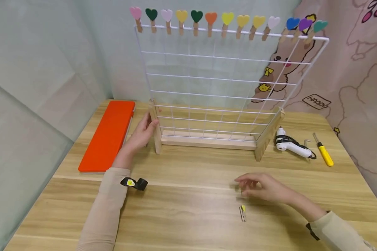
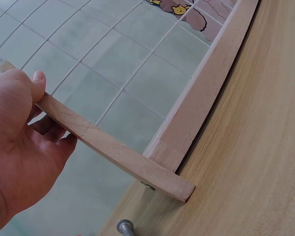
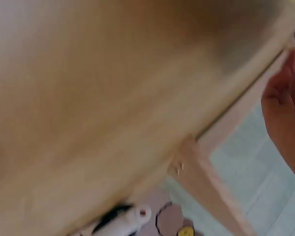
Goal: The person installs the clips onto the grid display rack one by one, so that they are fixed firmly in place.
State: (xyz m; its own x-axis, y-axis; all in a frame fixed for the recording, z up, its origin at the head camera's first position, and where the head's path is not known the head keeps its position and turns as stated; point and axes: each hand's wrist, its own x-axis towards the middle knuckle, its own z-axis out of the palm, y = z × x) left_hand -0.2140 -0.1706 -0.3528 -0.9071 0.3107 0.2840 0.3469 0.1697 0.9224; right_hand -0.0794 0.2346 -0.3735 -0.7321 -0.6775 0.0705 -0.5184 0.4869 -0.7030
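A white wire grid (image 1: 221, 55) stands upright in a wooden base (image 1: 207, 141). Along its top bar sit several small wooden clothespins with heart-shaped heads, among them an orange one (image 1: 211, 18). My left hand (image 1: 142, 131) grips the left wooden side post (image 2: 108, 142), thumb on the near edge and fingers behind. Over the table on the right, my right hand (image 1: 264, 187) has relaxed, slightly bent fingers and holds nothing. Just below it in the head view lies a small clothespin (image 1: 243, 213) with a yellow heart. The right wrist view is blurred.
A flat red case (image 1: 108, 136) lies beside my left forearm. Right of the base are a white glue gun (image 1: 292, 146) with a black cord and a yellow-handled screwdriver (image 1: 325, 153). A metal bolt head (image 2: 125, 226) shows near the left post. Behind hangs a patterned curtain (image 1: 358, 76).
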